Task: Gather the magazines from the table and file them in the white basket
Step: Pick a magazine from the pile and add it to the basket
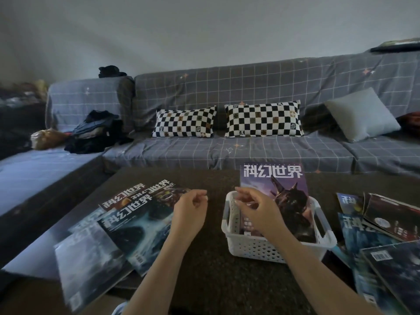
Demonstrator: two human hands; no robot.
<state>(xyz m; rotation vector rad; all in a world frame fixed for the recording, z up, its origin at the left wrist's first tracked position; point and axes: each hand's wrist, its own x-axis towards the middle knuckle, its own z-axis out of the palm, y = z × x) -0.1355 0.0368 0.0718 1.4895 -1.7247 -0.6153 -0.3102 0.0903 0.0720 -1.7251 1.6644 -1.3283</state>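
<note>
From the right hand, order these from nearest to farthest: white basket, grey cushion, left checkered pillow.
From the right hand:
1. White basket, directly beneath it on the table.
2. Left checkered pillow, on the sofa, behind and left.
3. Grey cushion, on the sofa, far right.

Dim room, plain white wall [204, 30] behind. Long sofa [250, 92] in grey grid-pattern cover, chaise section at left. Two checkered pillows [185, 121] lean on the backrest, grey cushion [361, 113] to their right. Dark clothes pile [95, 133] on the left seat, dark bundle [109, 71] on top of the backrest. Dark speckled surface [216, 269] in front.
</note>
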